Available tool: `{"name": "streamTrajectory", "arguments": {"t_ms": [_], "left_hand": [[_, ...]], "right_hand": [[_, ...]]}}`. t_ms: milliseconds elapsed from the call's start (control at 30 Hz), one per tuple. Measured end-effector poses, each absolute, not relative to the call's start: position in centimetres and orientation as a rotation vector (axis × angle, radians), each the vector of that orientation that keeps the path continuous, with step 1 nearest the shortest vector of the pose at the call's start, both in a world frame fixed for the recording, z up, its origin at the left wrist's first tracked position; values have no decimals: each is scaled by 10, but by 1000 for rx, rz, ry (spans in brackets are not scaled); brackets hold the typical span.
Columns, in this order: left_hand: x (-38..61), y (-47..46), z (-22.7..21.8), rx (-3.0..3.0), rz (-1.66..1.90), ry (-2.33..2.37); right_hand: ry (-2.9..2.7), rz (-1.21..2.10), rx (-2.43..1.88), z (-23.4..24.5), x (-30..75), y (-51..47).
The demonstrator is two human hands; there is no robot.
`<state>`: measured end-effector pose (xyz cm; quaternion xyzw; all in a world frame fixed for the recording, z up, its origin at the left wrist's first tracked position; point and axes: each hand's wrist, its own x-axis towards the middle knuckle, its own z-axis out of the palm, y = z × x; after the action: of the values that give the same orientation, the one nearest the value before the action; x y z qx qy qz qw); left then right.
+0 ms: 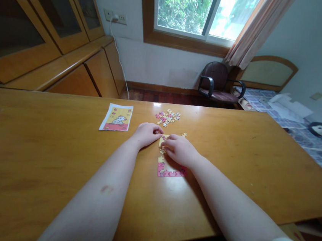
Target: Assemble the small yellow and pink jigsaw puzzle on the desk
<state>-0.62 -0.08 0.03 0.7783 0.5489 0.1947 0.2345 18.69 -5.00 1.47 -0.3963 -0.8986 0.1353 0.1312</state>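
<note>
Pink-yellow puzzle border (pixel 170 173) part-joined, flat; loose pieces (pixel 167 117) clustered beyond.

The table (pixel 45 154) is smooth, glossy wood, the picture sheet (pixel 117 118) paper, the puzzle pieces (pixel 167 117) seemingly matt cardboard.

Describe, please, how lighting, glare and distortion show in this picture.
In the head view, the window looks blown out in its right pane; in the head view, the table carries pale glare just nearer the camera than the partly joined puzzle, and a shadow beneath the right forearm; in the head view, the cabinet slants, perhaps from wide-angle distortion.
</note>
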Motion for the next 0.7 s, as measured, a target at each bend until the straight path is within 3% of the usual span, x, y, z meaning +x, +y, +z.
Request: {"name": "streamTrajectory", "arguments": {"t_ms": [167, 700], "left_hand": [[-6, 0, 0, 2141, 525, 1511], [-6, -1, 1, 2144, 526, 1511]], "right_hand": [[-2621, 497, -1049, 13, 192, -49], [-2616, 571, -1347, 27, 190, -53]]}}
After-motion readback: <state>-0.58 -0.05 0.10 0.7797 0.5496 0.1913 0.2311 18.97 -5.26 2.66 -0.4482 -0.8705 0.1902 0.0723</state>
